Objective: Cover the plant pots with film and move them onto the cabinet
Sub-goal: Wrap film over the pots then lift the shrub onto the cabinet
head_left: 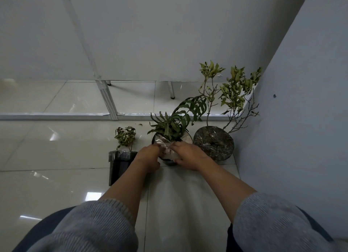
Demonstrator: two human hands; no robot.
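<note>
Both hands on the middle pot — left hand and right hand each pinch the film over its rim. Square pot sits left, round pot right, all on the floor.

We see three plant pots in a row on the floor, in the middle of the frame, right of centre. The middle pot is round and dark, holds a fern with long green fronds, and has clear film crumpled over its near rim. The round pot to its right, against the wall, holds a thin, branching shrub with yellow-green leaves; shiny film lies over its soil. The square black pot on the left carries a small wilted plant, film glinting across its top.
</note>
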